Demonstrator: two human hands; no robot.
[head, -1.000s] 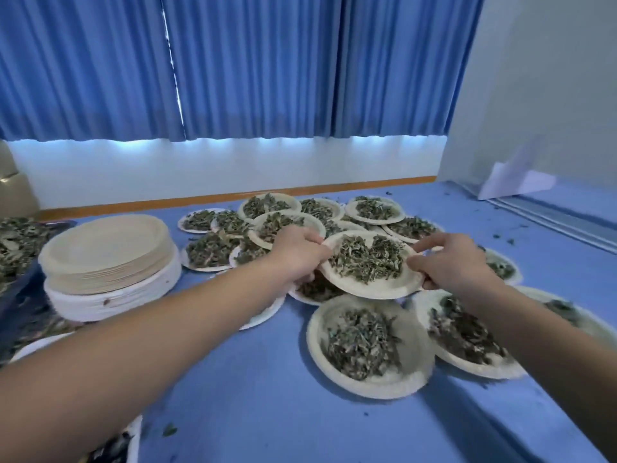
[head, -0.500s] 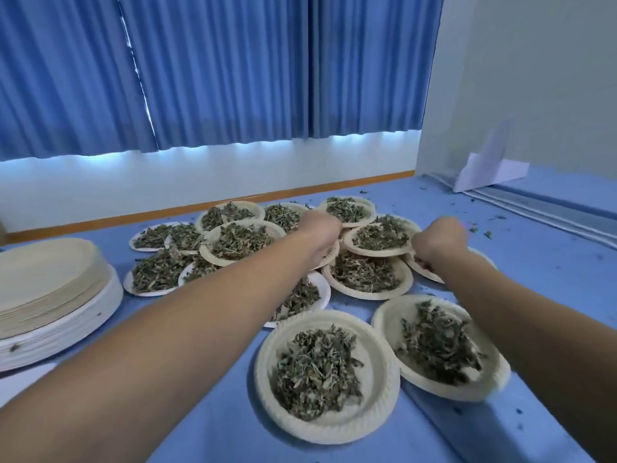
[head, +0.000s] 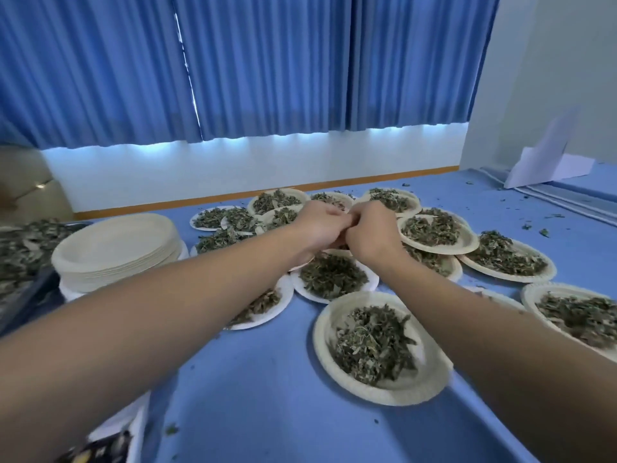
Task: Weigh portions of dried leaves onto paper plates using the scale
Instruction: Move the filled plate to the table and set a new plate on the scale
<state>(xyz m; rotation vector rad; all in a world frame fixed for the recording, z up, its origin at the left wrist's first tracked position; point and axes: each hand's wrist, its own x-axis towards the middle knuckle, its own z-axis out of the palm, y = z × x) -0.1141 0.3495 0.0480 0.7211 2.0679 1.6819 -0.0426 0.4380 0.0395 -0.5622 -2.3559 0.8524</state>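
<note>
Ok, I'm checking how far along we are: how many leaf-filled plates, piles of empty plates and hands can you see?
Leaf-filled plates: at least 14; more may be hidden
Piles of empty plates: 1
Hands: 2, left hand and right hand
Total: at least 17

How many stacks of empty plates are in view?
1. The stack of empty plates sits at far left on the blue surface, beige plates atop white ones. More may be hidden or out of frame.

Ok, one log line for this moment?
hands: left hand touching right hand, both curled, over leaf plates | held: cannot tell | empty plate stack: untouched
</note>
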